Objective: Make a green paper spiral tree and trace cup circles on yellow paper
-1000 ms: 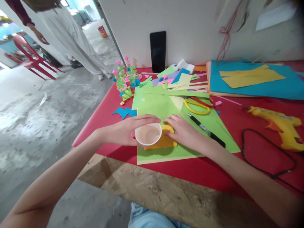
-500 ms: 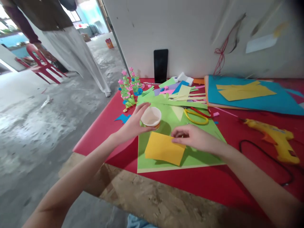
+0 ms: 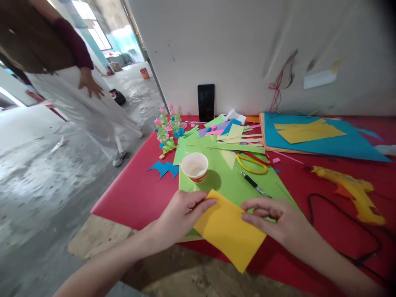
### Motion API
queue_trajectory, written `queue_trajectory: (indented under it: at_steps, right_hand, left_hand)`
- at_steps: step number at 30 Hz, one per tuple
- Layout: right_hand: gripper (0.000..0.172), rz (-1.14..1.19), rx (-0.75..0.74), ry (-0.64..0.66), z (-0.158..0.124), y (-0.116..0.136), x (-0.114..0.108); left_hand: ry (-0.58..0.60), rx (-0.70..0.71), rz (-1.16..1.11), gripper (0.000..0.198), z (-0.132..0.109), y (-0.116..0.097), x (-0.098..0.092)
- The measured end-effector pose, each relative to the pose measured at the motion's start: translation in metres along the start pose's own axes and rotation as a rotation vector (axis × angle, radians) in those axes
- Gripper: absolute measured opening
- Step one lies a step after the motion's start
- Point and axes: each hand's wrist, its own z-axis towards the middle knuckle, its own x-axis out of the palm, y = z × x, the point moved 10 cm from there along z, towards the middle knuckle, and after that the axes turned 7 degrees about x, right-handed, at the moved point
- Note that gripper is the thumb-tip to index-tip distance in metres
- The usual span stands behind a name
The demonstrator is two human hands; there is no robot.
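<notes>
Between my two hands is a yellow piece of paper (image 3: 230, 231), tilted and raised over the front of the green sheet (image 3: 229, 181). My left hand (image 3: 187, 210) pinches its upper left corner. My right hand (image 3: 269, 214) grips its upper right edge between thumb and fingers. Just beyond my left hand a white paper cup (image 3: 194, 167) stands upright on the green sheet, its open top facing up. A black pen (image 3: 255, 184) lies beyond my right hand, with yellow-handled scissors (image 3: 252, 164) farther back.
On the red-covered table (image 3: 133, 194), a yellow glue gun (image 3: 352, 187) and its cord lie right. Blue paper sheets (image 3: 318, 138) are behind it. Paper flowers (image 3: 165, 132), blue cutouts (image 3: 163, 168) and a phone (image 3: 206, 103) stand or lie farther back. A person (image 3: 62, 82) stands left.
My left hand has let go of the paper cup and taken hold of the yellow paper. The paper has come nearer to me. The pen is now uncovered. The person at left has moved.
</notes>
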Motion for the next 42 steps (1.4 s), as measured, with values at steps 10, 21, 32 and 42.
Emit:
queue_trajectory:
  at_steps: [10,21,32,42]
  right_hand:
    - [0.026,-0.105,-0.089,0.059,-0.001,0.011,-0.002]
    - [0.024,-0.074,-0.049,0.239,0.001,0.010,0.030]
    - [0.034,-0.207,-0.132,0.031,0.005,0.013,0.007]
    - [0.027,0.113,-0.062,-0.189,0.001,0.003,-0.019]
  left_hand:
    - [0.266,-0.293,-0.448,0.040,0.001,0.029,0.040]
    - [0.162,0.059,-0.194,0.029,0.018,-0.005,0.030]
    - [0.246,-0.084,-0.234,0.039,0.013,0.019,0.036]
    - [0.190,-0.104,-0.775,0.030,0.005,0.014,0.058]
